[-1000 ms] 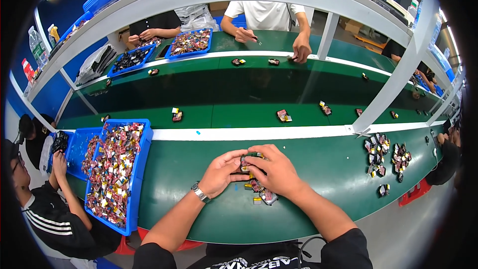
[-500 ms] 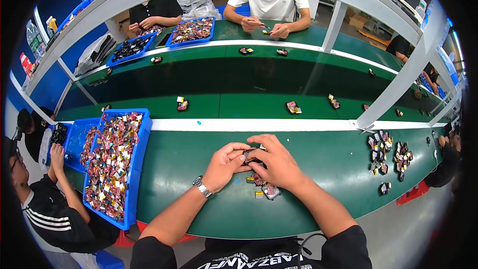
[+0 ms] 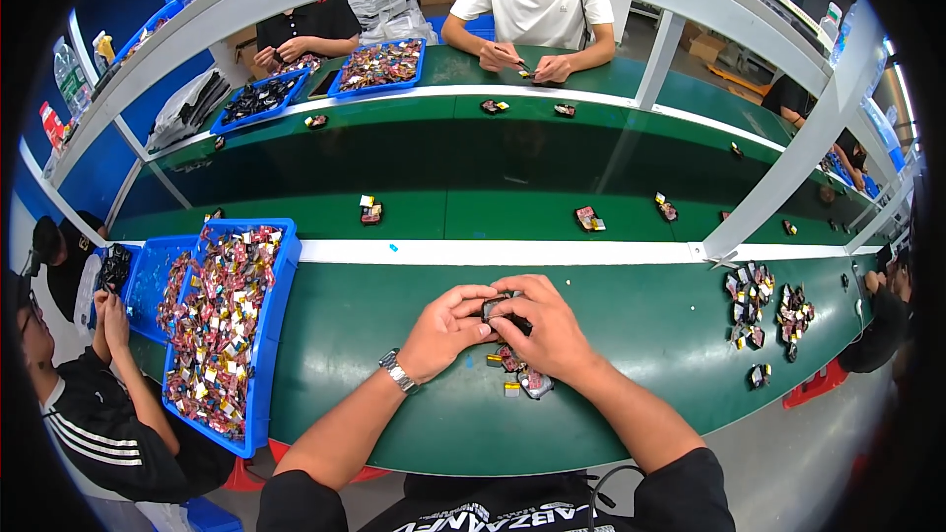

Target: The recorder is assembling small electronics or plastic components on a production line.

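Observation:
Both hands meet above the green bench. My left hand [image 3: 440,337], with a metal-band watch on its wrist, has its fingers and thumb closed on the left side of a small black casing [image 3: 496,309]. From the other side my right hand [image 3: 545,328] pinches the same casing, its thumb and fingertips pressed to it. Fingers cover most of the piece, so its inside is hidden. Just below the right hand lie small electronic assemblies [image 3: 535,382] with reddish boards and black or clear shells. Beside them sits a small yellow-and-silver battery [image 3: 511,389].
A blue tray [image 3: 287,271] heaped with reddish boards stands at left, beside a seated co-worker [image 3: 94,404]. Piles of assemblies [image 3: 749,300] lie at right. Beyond a white rail [image 3: 512,251], a green conveyor belt [image 3: 493,212] carries scattered assemblies. A grey frame post [image 3: 778,158] rises at right.
My left thumb has shifted slightly lower beside the casing; both hands stay closed on it. Assemblies on the belt have moved a little to the right.

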`<action>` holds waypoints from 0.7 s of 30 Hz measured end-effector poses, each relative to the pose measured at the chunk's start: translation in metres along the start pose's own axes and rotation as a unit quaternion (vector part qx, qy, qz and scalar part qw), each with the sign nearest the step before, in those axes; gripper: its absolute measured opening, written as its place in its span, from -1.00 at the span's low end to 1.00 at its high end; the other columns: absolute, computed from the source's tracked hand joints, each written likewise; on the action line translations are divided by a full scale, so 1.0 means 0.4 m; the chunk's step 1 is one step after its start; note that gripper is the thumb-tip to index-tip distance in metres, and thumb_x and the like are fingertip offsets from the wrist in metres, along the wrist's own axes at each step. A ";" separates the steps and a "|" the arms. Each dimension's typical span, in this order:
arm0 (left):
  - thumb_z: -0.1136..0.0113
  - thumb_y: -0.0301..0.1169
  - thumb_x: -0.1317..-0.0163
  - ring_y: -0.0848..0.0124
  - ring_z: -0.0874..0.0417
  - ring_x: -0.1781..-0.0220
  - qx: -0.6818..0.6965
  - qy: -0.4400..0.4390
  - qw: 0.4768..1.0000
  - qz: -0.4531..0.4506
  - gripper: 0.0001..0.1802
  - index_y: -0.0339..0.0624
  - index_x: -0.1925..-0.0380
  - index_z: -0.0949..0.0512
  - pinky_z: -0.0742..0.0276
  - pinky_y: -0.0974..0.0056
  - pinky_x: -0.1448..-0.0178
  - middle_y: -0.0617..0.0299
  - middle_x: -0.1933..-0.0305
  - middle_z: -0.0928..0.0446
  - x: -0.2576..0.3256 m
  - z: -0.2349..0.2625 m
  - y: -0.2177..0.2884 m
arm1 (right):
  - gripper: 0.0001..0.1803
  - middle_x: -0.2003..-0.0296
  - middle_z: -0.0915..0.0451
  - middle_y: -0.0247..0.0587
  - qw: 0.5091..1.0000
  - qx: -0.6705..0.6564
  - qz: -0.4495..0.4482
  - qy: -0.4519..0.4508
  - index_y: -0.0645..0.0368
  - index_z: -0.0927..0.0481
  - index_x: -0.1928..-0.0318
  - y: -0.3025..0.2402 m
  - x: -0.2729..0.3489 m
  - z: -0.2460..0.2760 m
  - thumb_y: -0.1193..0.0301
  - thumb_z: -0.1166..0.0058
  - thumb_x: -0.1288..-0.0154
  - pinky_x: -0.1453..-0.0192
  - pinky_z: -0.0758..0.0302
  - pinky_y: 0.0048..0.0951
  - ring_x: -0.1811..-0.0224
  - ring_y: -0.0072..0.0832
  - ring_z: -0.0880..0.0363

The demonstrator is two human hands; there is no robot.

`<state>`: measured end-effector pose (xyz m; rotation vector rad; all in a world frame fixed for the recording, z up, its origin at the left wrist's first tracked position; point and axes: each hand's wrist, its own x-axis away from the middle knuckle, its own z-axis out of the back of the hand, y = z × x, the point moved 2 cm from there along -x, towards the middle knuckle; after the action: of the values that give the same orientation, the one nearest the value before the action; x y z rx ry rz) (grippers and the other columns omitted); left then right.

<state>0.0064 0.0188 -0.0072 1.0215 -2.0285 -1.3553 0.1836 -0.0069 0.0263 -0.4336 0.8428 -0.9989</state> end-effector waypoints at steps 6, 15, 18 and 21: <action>-0.02 -0.63 -0.38 0.32 -0.56 -0.23 0.015 0.011 0.999 0.042 -0.60 -0.31 -0.21 -0.34 -0.60 0.16 -0.28 -0.01 -0.23 -0.46 0.001 -0.002 0.003 | -0.88 -0.05 -0.59 -0.20 0.999 -0.030 -0.016 -0.019 0.14 -0.69 0.27 0.002 0.004 0.010 0.47 -0.28 -0.14 -0.20 -0.47 -0.22 -0.15 -0.18 -0.49; -0.04 -0.57 -0.40 0.31 -0.59 -0.20 0.023 0.014 0.998 0.052 -0.65 -0.26 -0.16 -0.36 -0.62 0.15 -0.24 0.04 -0.18 -0.50 0.003 -0.002 -0.004 | -0.89 -0.07 -0.56 -0.16 0.996 -0.082 -0.028 -0.034 0.14 -0.67 0.26 0.010 0.014 0.007 0.46 -0.26 -0.18 -0.25 -0.43 -0.21 -0.17 -0.15 -0.47; -0.02 -0.57 -0.40 0.30 -0.58 -0.20 0.021 0.013 0.999 0.042 -0.65 -0.27 -0.18 -0.35 -0.61 0.13 -0.25 0.04 -0.19 -0.50 0.001 -0.003 -0.008 | -0.89 -0.06 -0.56 -0.17 0.996 -0.081 -0.027 -0.008 0.12 -0.68 0.26 0.007 0.019 0.000 0.47 -0.25 -0.18 -0.23 -0.45 -0.22 -0.15 -0.16 -0.48; 0.01 -0.57 -0.42 0.31 -0.58 -0.20 0.038 0.025 0.998 0.034 -0.65 -0.26 -0.19 -0.35 -0.60 0.12 -0.26 0.04 -0.19 -0.50 0.002 -0.004 -0.006 | -0.89 -0.04 -0.57 -0.19 0.997 -0.064 -0.027 0.027 0.13 -0.68 0.25 0.001 0.021 -0.009 0.49 -0.25 -0.17 -0.20 -0.47 -0.24 -0.14 -0.18 -0.48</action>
<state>0.0077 0.0168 -0.0088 0.9996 -2.0728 -1.2156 0.1831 -0.0140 0.0202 -0.5421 0.9517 -1.0145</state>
